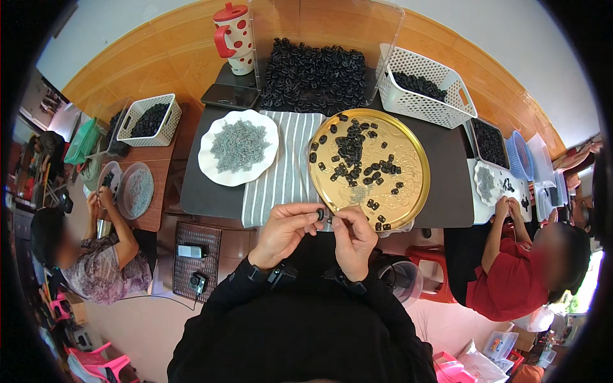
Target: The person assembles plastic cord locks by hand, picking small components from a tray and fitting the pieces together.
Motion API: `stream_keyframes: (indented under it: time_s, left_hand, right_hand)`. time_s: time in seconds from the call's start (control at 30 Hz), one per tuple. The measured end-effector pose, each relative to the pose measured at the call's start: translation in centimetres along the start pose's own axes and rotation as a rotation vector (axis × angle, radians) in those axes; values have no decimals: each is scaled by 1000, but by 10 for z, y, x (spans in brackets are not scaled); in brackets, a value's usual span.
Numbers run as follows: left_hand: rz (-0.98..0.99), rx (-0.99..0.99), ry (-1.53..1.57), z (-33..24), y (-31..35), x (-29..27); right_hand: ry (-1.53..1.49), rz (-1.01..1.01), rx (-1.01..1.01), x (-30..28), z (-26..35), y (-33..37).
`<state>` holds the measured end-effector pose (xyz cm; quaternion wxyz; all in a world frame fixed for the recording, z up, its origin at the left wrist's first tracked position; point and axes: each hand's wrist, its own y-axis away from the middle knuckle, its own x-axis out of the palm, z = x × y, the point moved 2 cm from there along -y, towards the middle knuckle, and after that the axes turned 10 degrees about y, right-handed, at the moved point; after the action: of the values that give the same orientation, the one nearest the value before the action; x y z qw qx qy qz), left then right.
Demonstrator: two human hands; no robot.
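In front of my chest, my left hand point(281, 233) pinches a small black oval plastic part point(320, 215) between thumb and index finger. Close beside it, my right hand point(355, 242) is closed at the fingertips on something tiny, too small to make out, which meets or nearly meets the black part. Both hands are just over the table's near edge. Beyond them a round gold tray point(415, 185) carries many loose black parts point(351, 150) and a small heap of grey pieces point(359, 193). A white scalloped plate point(207, 167) to the left holds a pile of small grey pieces point(239, 145).
A striped cloth point(281, 166) lies between plate and tray. Behind stand a clear bin of black parts point(313, 76), a white basket point(434, 108), a dark phone point(230, 96) and a red-spotted tumbler point(235, 41). Co-workers point(105, 262) point(511, 274) sit at tables either side.
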<state>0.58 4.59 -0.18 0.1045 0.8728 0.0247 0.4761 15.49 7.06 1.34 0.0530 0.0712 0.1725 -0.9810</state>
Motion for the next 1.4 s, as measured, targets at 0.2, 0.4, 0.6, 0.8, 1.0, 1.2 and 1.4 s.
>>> stream_keyframes:
  time_s: [0.2, 0.4, 0.6, 0.8, 1.0, 1.2, 1.4]
  left_hand:
    - [-5, 19, -45, 1, 2, -1]
    - [13, 81, -97, 3, 3, -1]
    - [69, 213, -259, 6, 1, 0]
    - [79, 260, -405, 6, 3, 2]
    - [67, 323, -475, 12, 6, 6]
    - [3, 379, -413, 23, 8, 6]
    - [-31, 450, -472, 29, 8, 8]
  right_hand:
    - [46, 19, -35, 0, -2, -1]
    - [115, 22, -77, 1, 5, -3]
    - [79, 46, -50, 4, 3, 0]
    - [-103, 56, 77, 7, -2, 2]
    - [-182, -3, 94, 13, -3, 6]
    - [-173, -42, 120, 14, -10, 9]
    - [-216, -102, 130, 14, -5, 9]
